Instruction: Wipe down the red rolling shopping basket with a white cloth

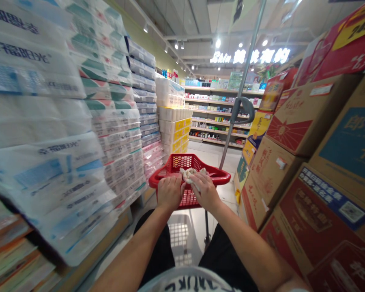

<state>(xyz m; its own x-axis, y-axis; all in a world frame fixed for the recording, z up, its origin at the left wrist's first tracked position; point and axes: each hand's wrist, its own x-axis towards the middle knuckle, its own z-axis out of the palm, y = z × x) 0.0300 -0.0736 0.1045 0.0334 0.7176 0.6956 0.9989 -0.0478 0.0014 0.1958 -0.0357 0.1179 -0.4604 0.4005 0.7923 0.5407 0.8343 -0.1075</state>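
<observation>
A red plastic shopping basket [190, 198] with a perforated body stands in front of my knees, its wide rim towards me. My left hand [170, 191] is closed over the near part of the rim, fingers curled on the far side. Beside it, my right hand [205, 190] presses a crumpled whitish cloth [187, 175] against the same rim, its fingers bent over the cloth. Part of the cloth is hidden under that hand. Below the basket a thin dark leg with a caster [207, 239] reaches the floor.
Stacked tissue and toilet-paper packs [109, 117] line the left side. Cardboard cartons [292, 125] pile up on the right. A grey pole [229, 136] with a loop handle [242, 110] rises behind the basket's right side. Product shelves [215, 115] stand at the aisle's end.
</observation>
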